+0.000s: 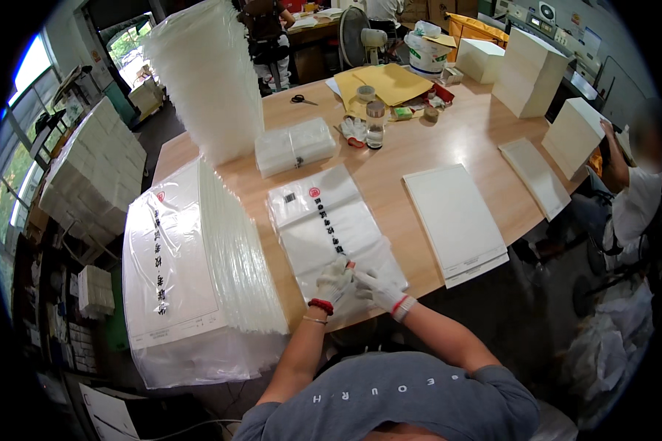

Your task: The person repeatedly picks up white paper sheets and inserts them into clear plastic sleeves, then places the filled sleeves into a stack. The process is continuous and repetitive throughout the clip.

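Observation:
My left hand (334,279), in a white knit glove with a red band at the wrist, is over the lower part of a flat plastic bag (309,220). Its fingers are curled, and a small red bit shows at their tips; what they hold, if anything, I cannot make out. Close beside it, my right hand (381,289), gloved alike, points its fingers toward the left one with the fingers apart. The bag is clear and whitish, with a red round mark and a line of black print. It lies on the wooden table (390,184) near its front edge.
A tall stack of filled bags (176,257) stands at left, with plastic sheeting (198,81) behind it. A bundle of folded bags (296,147) lies beyond. Right are a paper stack (456,220) and paper blocks (529,73). Scissors (301,99) lie far back. Another person (632,191) sits right.

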A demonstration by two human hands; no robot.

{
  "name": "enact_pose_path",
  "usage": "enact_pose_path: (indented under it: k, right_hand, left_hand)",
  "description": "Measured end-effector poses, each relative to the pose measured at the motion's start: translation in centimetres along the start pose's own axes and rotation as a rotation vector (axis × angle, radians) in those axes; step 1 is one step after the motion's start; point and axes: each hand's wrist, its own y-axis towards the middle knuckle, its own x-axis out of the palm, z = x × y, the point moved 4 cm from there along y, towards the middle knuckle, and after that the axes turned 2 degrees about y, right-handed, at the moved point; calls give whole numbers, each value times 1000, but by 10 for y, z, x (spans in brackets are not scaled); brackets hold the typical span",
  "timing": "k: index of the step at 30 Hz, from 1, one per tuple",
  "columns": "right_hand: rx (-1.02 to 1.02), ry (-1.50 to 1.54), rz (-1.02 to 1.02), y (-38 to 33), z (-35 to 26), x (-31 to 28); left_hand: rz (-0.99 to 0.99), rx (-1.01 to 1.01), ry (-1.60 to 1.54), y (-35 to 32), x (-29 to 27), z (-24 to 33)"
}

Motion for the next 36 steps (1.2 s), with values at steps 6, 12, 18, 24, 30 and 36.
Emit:
enact_pose_path:
  k: [6,12,18,24,30,36]
  right_hand:
    - [-520,-1264,279,9,-31,-33]
    - [-1212,-958,-15,-11,-76,61]
    - [-1376,-2150,283,34,9,33]
    - [-425,-1154,-130,-34,-48,-82]
    - [-851,-1827,555,-79,-95,-187]
    - [-820,-1590,489,-51,-106,-246]
  left_hand:
    - [269,-166,-605,29,-58,-25]
    - [-72,-300,-896,49,-38,1]
    - [-22,11,-413,66,-98,71]
    - [367,190,129,20,-116,90]
    - [487,242,-157,-25,-128,100]
    - [-46,316,-539,-69,-64,163]
